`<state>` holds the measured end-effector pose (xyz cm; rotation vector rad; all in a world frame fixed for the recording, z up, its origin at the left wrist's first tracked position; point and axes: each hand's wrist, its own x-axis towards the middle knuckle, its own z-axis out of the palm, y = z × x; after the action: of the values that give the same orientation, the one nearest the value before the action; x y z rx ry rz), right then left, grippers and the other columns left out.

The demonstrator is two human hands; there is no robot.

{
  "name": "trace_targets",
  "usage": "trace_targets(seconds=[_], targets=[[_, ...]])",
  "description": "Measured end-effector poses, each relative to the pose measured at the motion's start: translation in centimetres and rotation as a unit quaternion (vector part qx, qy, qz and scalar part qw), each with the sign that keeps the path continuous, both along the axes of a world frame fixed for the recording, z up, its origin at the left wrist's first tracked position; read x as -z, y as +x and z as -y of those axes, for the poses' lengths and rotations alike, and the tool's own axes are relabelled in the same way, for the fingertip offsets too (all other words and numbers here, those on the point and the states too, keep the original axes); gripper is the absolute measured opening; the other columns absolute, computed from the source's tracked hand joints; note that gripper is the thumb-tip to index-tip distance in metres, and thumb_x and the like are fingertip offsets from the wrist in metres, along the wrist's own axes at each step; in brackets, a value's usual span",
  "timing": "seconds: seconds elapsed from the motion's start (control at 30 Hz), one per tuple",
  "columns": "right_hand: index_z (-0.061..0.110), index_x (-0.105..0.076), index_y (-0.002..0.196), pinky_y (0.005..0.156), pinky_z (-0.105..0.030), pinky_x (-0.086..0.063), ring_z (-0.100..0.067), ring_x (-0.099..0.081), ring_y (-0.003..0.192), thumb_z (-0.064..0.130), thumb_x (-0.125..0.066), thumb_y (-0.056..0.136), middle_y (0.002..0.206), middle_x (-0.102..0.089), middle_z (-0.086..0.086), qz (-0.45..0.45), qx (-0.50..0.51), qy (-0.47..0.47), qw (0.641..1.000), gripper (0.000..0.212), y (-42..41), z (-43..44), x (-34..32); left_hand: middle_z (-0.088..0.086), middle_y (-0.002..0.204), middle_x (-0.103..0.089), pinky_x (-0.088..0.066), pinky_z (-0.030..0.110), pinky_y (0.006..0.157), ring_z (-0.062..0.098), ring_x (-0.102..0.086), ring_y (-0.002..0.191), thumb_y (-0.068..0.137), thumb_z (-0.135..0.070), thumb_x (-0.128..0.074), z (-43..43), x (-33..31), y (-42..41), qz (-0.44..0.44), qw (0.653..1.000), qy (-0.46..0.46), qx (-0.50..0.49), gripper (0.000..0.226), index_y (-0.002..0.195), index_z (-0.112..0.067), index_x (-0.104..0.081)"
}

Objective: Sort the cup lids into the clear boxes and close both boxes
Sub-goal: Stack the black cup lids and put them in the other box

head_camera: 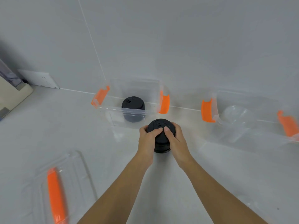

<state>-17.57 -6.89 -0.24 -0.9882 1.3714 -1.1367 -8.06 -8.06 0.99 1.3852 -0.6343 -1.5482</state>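
Observation:
A stack of black cup lids (160,126) sits between my two hands at the middle of the white table. My left hand (148,139) grips its left side and my right hand (175,139) grips its right side, both thumbs pressing on the top lid. Behind it stands an open clear box (113,109) with orange latches, and inside that box is another stack of black lids (133,109). To the right, a second open clear box (216,109) with orange latches contains clear dome lids (234,115).
A clear box cover with an orange handle (55,191) lies at the front left of the table. A white wall rises right behind the boxes, with a socket plate (40,79) at the far left. A beige object (11,96) sits at the left edge.

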Motion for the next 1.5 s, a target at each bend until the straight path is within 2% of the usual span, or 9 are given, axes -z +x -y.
trace_targets(seconds=[0.1,0.3,0.5,0.6,0.83,1.0,1.17,1.33,1.5], targets=[[0.023,-0.044,0.121,0.09,-0.022,-0.044,-0.011,-0.055,0.107,0.024,-0.051,0.095,0.118,-0.055,0.003,-0.017,0.009,0.005,1.0,0.027,0.0,0.5,0.7,0.007,0.115,-0.06,-0.05,0.035,0.09,0.022,-0.059,0.105,0.083,-0.015,-0.065,0.6,1.0,0.0,0.001,1.0,0.019,0.0,0.041,0.12,-0.015,-0.046],[0.018,-0.04,0.136,0.102,-0.035,-0.045,-0.017,-0.054,0.116,0.028,-0.051,0.094,0.126,-0.054,0.001,-0.041,0.028,0.035,0.998,0.044,0.2,1.1,1.6,0.002,0.113,-0.06,-0.048,0.023,0.071,0.013,-0.059,0.095,0.084,-0.021,-0.064,1.1,1.7,-0.5,0.045,0.999,0.019,0.013,0.035,0.115,-0.019,-0.048],[0.019,-0.041,0.132,0.098,-0.03,-0.045,-0.016,-0.054,0.112,0.03,-0.051,0.094,0.12,-0.054,0.003,-0.082,0.024,0.037,0.996,0.041,0.1,1.1,1.9,-0.003,0.128,-0.043,-0.044,0.041,0.102,0.019,-0.047,0.118,0.076,-0.048,-0.063,0.6,2.8,0.3,0.217,0.974,-0.014,0.068,0.053,0.121,-0.025,-0.048],[0.017,-0.043,0.13,0.101,-0.035,-0.045,-0.018,-0.053,0.115,0.026,-0.052,0.093,0.124,-0.053,0.0,-0.07,0.041,0.041,0.996,0.039,0.5,1.0,2.3,-0.001,0.125,-0.052,-0.047,0.042,0.101,0.02,-0.053,0.117,0.067,-0.054,-0.062,0.4,3.0,0.4,0.194,0.978,-0.024,0.077,0.057,0.116,-0.028,-0.047],[0.017,-0.044,0.13,0.105,-0.041,-0.043,-0.019,-0.051,0.119,0.02,-0.054,0.092,0.129,-0.05,-0.004,-0.03,0.061,0.042,0.997,0.039,1.5,0.4,2.3,0.001,0.118,-0.057,-0.047,0.017,0.074,0.01,-0.058,0.101,0.088,-0.021,-0.062,-0.4,2.6,0.8,0.086,0.994,-0.036,0.061,0.038,0.121,-0.019,-0.043],[0.015,-0.045,0.127,0.101,-0.036,-0.045,-0.02,-0.053,0.117,0.017,-0.054,0.092,0.128,-0.052,-0.006,0.005,0.064,0.045,0.997,0.036,1.8,-0.1,1.6,0.001,0.116,-0.058,-0.049,0.02,0.076,0.011,-0.059,0.101,0.087,-0.019,-0.063,-1.1,2.0,1.0,0.053,0.997,-0.036,0.039,0.038,0.12,-0.019,-0.045],[0.022,-0.05,0.113,0.096,-0.037,-0.049,-0.018,-0.057,0.108,0.018,-0.055,0.091,0.12,-0.057,-0.005,0.029,0.09,0.048,0.994,0.022,2.5,-0.9,0.6,0.003,0.115,-0.061,-0.05,0.024,0.076,0.016,-0.061,0.103,0.086,-0.019,-0.065,-1.8,0.9,1.3,0.043,0.999,-0.025,0.023,0.038,0.12,-0.016,-0.048],[0.023,-0.05,0.109,0.077,-0.027,-0.049,-0.009,-0.059,0.095,0.021,-0.054,0.09,0.109,-0.059,0.002,0.047,0.097,0.058,0.993,0.019,3.4,-2.1,-1.6,0.003,0.113,-0.063,-0.052,0.028,0.079,0.017,-0.063,0.101,0.085,-0.025,-0.065,-3.2,-1.1,2.0,0.053,0.998,-0.018,0.014,0.037,0.117,-0.017,-0.05],[0.021,-0.049,0.109,0.067,-0.024,-0.048,-0.006,-0.058,0.087,0.023,-0.053,0.091,0.101,-0.059,0.005,0.07,0.084,0.058,0.992,0.018,5.0,-2.3,-5.2,-0.003,0.102,-0.061,-0.048,0.023,0.065,0.009,-0.061,0.088,0.085,-0.025,-0.064,-3.3,-4.8,3.5,0.062,0.997,-0.049,0.005,0.032,0.113,-0.018,-0.05]])
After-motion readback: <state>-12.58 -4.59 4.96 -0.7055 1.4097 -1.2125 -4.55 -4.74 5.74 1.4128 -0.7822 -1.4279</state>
